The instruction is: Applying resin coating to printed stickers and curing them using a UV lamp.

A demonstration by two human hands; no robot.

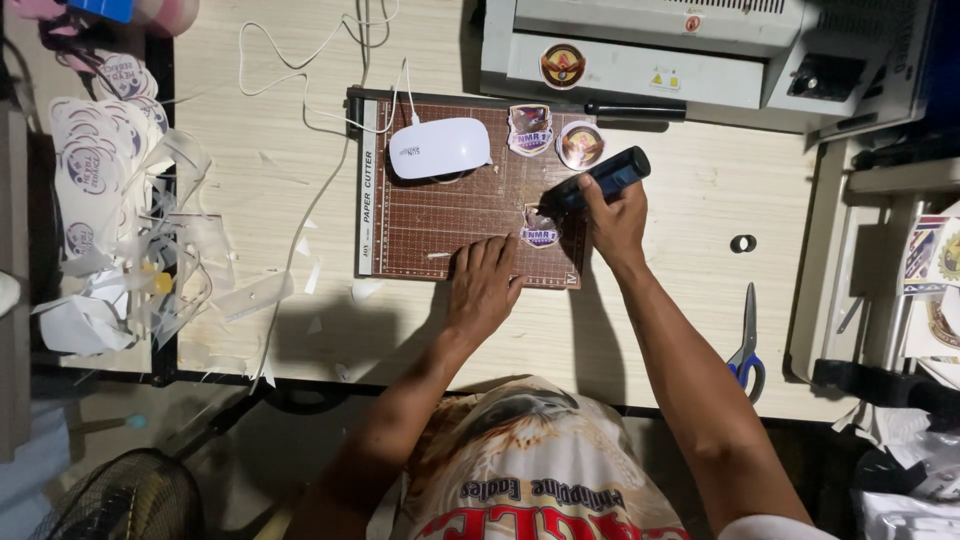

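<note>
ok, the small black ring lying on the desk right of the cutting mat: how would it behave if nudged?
The black ring looks small and thin, so probably very light. It lies flat on the smooth wooden desk, so a nudge would likely slide it; tipped on edge, it could roll. Nothing touches it; the scissors lie apart.

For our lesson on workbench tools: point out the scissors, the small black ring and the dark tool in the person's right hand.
scissors [748, 335]: head view, on the blades.
small black ring [743, 243]: head view, on its rim.
dark tool [610, 176]: head view, on its barrel.
</note>
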